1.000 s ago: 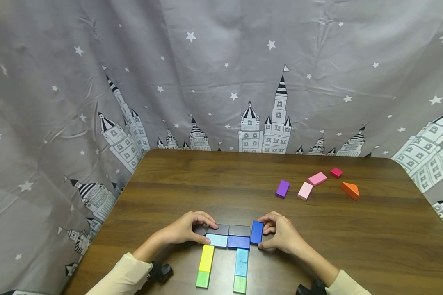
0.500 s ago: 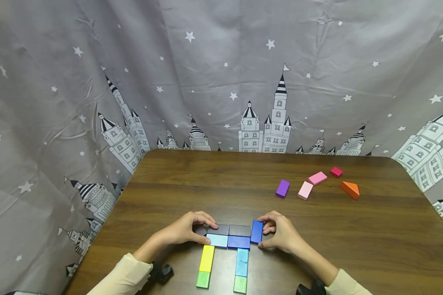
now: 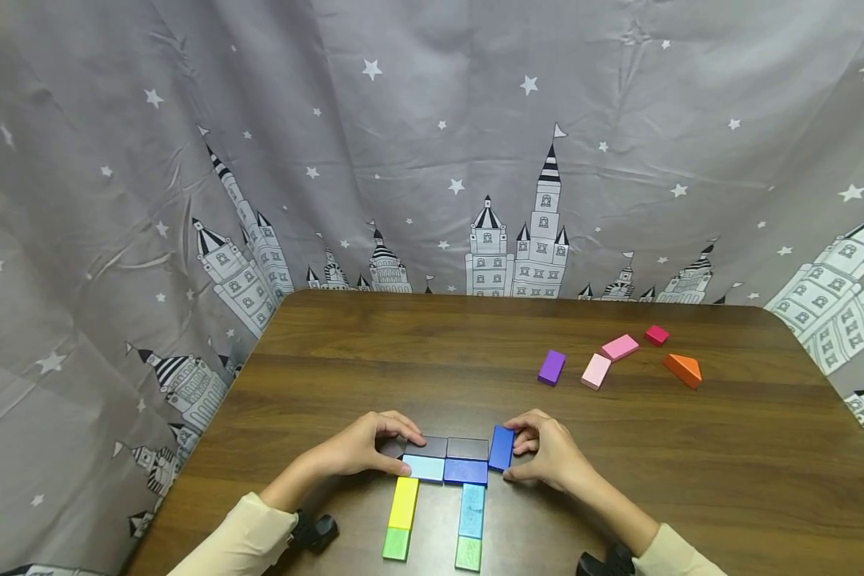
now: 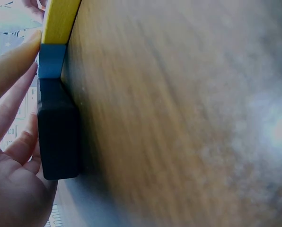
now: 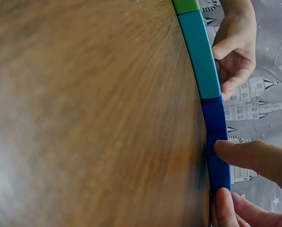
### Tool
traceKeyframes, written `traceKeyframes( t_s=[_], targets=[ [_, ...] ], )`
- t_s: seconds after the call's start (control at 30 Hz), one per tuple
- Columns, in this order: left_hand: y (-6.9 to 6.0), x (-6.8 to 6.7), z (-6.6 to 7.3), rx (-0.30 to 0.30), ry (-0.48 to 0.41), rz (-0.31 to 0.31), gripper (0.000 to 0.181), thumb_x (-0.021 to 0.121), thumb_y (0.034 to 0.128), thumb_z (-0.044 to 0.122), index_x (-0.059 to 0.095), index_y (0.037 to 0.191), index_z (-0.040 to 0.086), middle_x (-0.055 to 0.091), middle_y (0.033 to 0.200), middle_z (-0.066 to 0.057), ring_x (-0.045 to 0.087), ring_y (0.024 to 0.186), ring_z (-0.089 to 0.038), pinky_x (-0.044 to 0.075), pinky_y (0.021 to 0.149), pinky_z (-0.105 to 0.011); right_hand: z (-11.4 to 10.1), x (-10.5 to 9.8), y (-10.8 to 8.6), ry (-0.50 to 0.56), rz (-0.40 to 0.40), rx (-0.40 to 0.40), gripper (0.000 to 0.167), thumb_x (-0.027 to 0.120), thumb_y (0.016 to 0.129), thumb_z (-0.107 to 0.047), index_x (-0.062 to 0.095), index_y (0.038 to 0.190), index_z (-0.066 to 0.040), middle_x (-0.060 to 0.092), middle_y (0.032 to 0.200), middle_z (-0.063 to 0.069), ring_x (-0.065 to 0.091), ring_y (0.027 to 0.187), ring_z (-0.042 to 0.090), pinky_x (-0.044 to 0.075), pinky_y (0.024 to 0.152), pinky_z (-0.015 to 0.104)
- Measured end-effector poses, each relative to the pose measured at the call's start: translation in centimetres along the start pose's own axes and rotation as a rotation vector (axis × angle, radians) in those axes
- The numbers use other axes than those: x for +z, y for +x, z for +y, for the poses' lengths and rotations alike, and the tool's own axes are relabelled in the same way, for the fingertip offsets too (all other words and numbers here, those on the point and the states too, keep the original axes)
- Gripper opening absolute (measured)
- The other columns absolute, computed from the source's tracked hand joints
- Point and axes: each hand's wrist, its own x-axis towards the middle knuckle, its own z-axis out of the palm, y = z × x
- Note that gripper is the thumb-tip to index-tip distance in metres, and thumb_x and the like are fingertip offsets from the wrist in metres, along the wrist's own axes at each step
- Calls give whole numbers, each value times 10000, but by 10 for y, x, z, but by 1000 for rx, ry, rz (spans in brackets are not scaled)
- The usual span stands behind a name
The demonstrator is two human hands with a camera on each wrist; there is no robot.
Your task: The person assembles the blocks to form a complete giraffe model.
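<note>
In the head view my right hand (image 3: 553, 456) pinches an upright-set blue block (image 3: 501, 448) between thumb and fingers, at the right end of a block pattern. My left hand (image 3: 351, 448) spans the pattern's left end, thumb at the light blue block (image 3: 425, 468) and fingertips on a black block (image 3: 430, 446). Beside these lie a second black block (image 3: 468, 450) and a darker blue block (image 3: 466, 472). Two legs extend toward me: yellow (image 3: 403, 502) with green (image 3: 397, 543), and turquoise (image 3: 471, 510) with green (image 3: 468, 553). The right wrist view shows fingers (image 5: 247, 153) touching blue.
Farther back on the brown table (image 3: 374, 360) lie a purple block (image 3: 551, 367), a light pink block (image 3: 596, 371), a pink block (image 3: 620, 348), a red block (image 3: 657, 335) and an orange triangular block (image 3: 684, 370). A grey castle-print curtain (image 3: 403, 144) hangs behind.
The blue block in my right hand has slid slightly away from me along the pattern's right end. My left hand and the other blocks keep their places.
</note>
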Motion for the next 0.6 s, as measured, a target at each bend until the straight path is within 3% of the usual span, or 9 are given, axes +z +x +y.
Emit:
traceKeyframes(
  t_s=[0.6],
  targets=[
    [0,0,-1,-6,-11,-7,354,827,829,149,732,1151,40,662,1184,-65,578,1137,-230,448,1005,-316,2,-5,2,18,-33,-31,618,939,563,46,652,1105,122,599,964,117,630,760,126,571,711,233]
  ],
)
